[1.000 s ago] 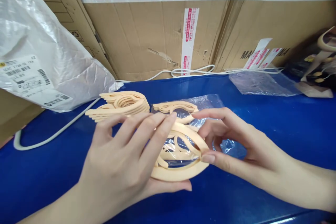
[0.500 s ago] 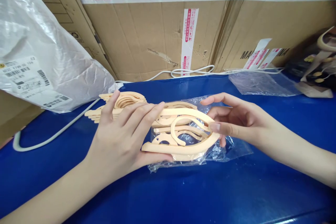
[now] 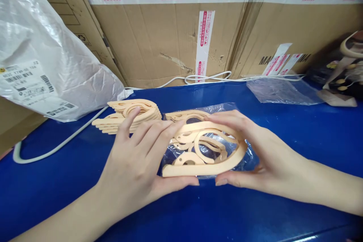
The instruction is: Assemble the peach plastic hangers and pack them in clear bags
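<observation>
Both hands hold one peach plastic hanger (image 3: 208, 155) just above the blue table (image 3: 297, 136), near the middle of the view. The hanger is folded into a flat, leaf-like outline with curled pieces inside it, and it stands tilted on its long lower edge.

The left hand (image 3: 136, 162) grips the hanger's left end: the thumb presses along the lower edge from below, and the fingers (image 3: 159, 132) lie spread over the upper left part. The right hand (image 3: 261, 155) cups the right end, the thumb under the lower edge and the fingers curved over the top rim. Each hand is closed on the hanger, neither wide nor clenched.

Behind and beneath the hanger lies a clear bag (image 3: 227, 109), crumpled, with another peach hanger partly visible on it. Just left of that, a stack (image 3: 133, 111) of the same hangers lies flat on the table; the left index fingertip reaches close to it, though contact cannot be told.

A white cable (image 3: 56, 145) runs along the table's far and left edge. A white sack (image 3: 42, 53) with a barcode label leans at the left. Cardboard boxes (image 3: 170, 38) with red-printed tape stand along the back. A second clear bag lies flat at the far right.
</observation>
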### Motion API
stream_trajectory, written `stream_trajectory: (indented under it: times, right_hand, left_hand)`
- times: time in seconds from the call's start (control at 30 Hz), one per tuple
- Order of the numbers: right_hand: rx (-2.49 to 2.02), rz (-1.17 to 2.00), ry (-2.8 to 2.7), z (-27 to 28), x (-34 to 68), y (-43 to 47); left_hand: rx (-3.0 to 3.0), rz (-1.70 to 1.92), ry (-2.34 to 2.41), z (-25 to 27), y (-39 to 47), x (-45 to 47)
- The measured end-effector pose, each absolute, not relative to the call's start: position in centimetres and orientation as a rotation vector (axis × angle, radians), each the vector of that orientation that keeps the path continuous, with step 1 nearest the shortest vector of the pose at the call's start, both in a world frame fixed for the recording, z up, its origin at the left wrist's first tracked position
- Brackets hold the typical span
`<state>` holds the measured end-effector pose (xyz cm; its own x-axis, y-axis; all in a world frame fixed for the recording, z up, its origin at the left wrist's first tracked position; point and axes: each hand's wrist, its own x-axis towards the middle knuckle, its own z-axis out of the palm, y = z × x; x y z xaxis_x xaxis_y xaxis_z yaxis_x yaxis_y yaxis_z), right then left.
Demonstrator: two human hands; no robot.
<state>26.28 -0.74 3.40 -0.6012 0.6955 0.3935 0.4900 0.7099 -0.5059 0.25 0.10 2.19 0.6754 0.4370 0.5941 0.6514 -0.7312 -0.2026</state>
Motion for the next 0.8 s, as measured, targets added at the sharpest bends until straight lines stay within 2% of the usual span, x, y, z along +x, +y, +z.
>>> stream_trajectory:
  times: [0.13,0.37,0.53,0.67,0.8]
  right_hand:
    - [-0.910,0.285,-2.439,3.1,26.0,-1.2]
    - [-1.044,0.359,-2.432,5.6,29.3,1.0]
    - [-1.273,0.612,-2.335,8.2,35.4,4.1]
    - [-1.549,0.833,-2.158,8.7,38.6,5.1]
    - [-1.619,1.033,-2.260,8.0,38.8,5.0]
  left_hand:
    - [-2.539,-0.758,-0.859,1.8,-0.4,0.7]
    - [-2.746,-0.570,-0.901,2.0,0.9,-0.6]
    - [-2.830,-0.518,-1.099,3.5,1.7,-2.0]
    - [-2.991,-0.351,-1.033,4.4,1.8,-2.7]
    - [-3.059,-0.226,-0.955,4.1,1.7,-3.3]
